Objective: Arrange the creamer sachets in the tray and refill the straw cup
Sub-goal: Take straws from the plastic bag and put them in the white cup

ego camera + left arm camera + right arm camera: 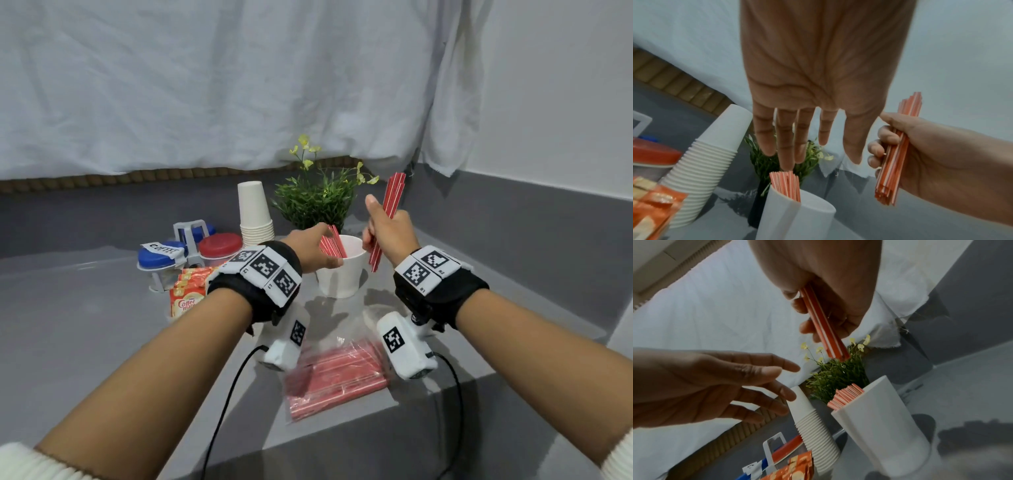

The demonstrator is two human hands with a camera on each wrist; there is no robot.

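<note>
**Straw cup part-filled, second bundle held beside it**

Straw cup (339,270), white, stands on the grey counter (85,325) in front of a potted plant (318,202). A first batch of red-and-white straws (786,185) already leans inside it against the left wall, ends above the rim. The right hand (387,233) grips a further bundle of straws (387,219), fingers curled round its middle; the bundle is held near upright just right of the cup and has not entered it. The left hand (311,250) hovers over the cup with fingers straight and spread, holding nothing; whether its fingertips (785,162) touch the straws below cannot be told. A clear bag of more straws (337,371) lies on the counter nearer the person. Creamer sachets (188,287) stand left of the cup, beside a rack of lidded jars (191,253) and a stack of paper cups (255,219); their tray is not distinguishable. Judgement: refilling is under way, with the held bundle and possibly the bag remaining; the sachet stage cannot be assessed.
</note>
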